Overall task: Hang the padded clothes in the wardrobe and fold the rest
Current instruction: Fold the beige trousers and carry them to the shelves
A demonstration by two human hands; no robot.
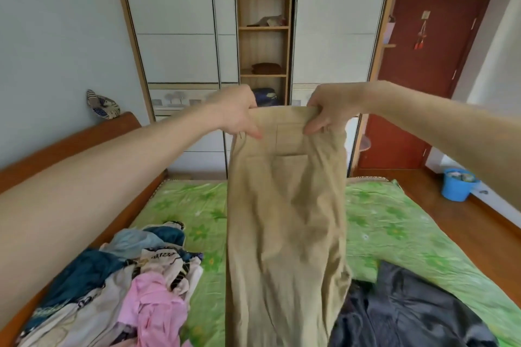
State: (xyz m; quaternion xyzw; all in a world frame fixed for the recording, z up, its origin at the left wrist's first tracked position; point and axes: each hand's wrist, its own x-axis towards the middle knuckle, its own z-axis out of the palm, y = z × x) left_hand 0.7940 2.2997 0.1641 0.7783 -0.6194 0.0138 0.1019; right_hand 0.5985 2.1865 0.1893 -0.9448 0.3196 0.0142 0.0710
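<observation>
Clearly unpadded, the pair of beige woven cotton-like trousers (pixel 284 205) hangs in the air in front of us, above the bed with the green flower-print sheet (pixel 394 220), waistband uppermost and legs falling toward the bottom edge of the view. We judge the cloth light, soft and limp: it creases in long vertical folds and keeps no shape of its own, so it belongs with the things to be folded, not hung. The waistband, doubled and stitched, is the firmest line and the sensible place to hold; a grip lower down would probably let the legs twist.

The left hand (pixel 239 113) pinches the left end of the waistband, thumb behind and fingers in front. The right hand (pixel 328 110) grips the right end, its fingers curled over the band's top edge. Both hands are thus clamped on the trousers, held apart so that the band lies nearly flat between them.

On the bed, to our left, lies a heap of mixed pink, white and blue garments (pixel 127 284); to our right, just beside the hanging trouser legs, a dark grey garment (pixel 408 310). Beyond the bed stands the white sliding-door wardrobe with open wooden shelves (pixel 263 51). A blue plastic bucket (pixel 458 184) sits on the floor at right.
</observation>
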